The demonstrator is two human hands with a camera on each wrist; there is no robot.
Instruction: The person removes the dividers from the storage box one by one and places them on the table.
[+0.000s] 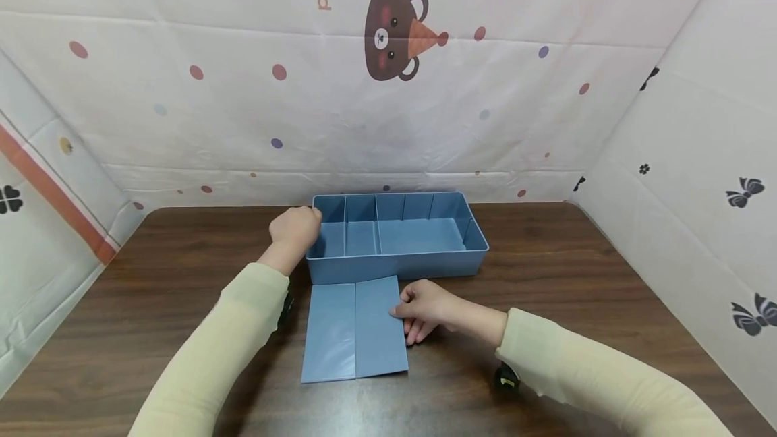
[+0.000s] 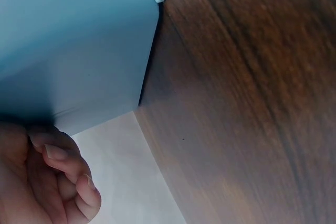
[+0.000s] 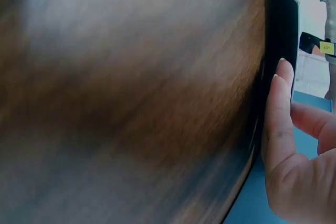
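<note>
A blue storage box (image 1: 397,266) with upright dividers stands at the back of the table. My left hand (image 1: 297,229) grips its left rim, fingers curled against the outside of the wall; in the left wrist view the curled fingers (image 2: 68,166) show beside that wall (image 2: 105,72). In front of the box lies a flat blue panel (image 1: 330,332) with a crease down its middle. My right hand (image 1: 427,309) pinches the right edge of this panel, thumb on top. The right wrist view shows the fingers (image 3: 281,114) along the panel's dark underside, and its right half tilts slightly up.
The dark wooden table (image 1: 546,288) reaches to both sides and toward me. Behind it hangs a white printed cloth (image 1: 340,106) with a bear, close to the box's back. More printed cloth (image 1: 698,187) borders the right side.
</note>
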